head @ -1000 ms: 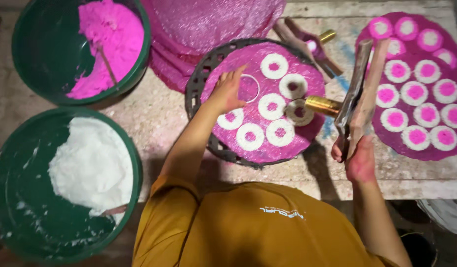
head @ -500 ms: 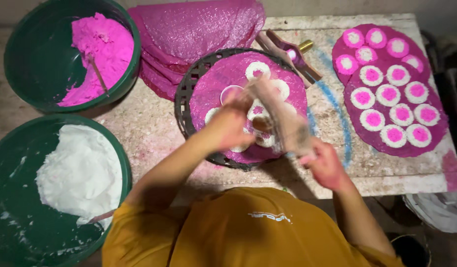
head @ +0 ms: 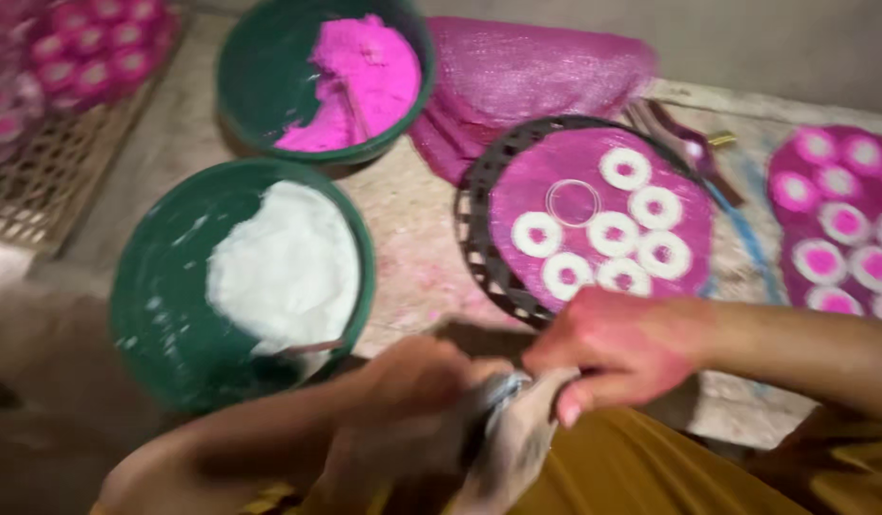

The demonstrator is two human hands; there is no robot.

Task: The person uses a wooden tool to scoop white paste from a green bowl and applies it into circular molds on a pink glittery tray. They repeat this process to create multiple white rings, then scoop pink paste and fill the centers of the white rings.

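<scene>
Low in the view, close to my body, both hands meet on a pale, dough-smeared tool [head: 517,434]. My left hand [head: 408,401] wraps its lower part and my right hand [head: 622,348], stained pink, pinches its top end; motion blur hides the details. Beyond my hands lies a pink round mat [head: 527,181] on a black perforated tray [head: 474,229]. Several white dough rings [head: 613,234] and one thin metal ring [head: 573,202] sit on the mat.
A green basin of white dough [head: 155,286] stands at the left and a green basin of pink dough [head: 269,67] behind it. Stacked pink mats [head: 536,72] lie at the back. A mat of pink-centred rings [head: 841,224] is at right, a wicker tray [head: 50,172] far left.
Both hands have drawn back from the tray toward my body with the tool. The view has swung left, so the basins now sit nearer the middle.
</scene>
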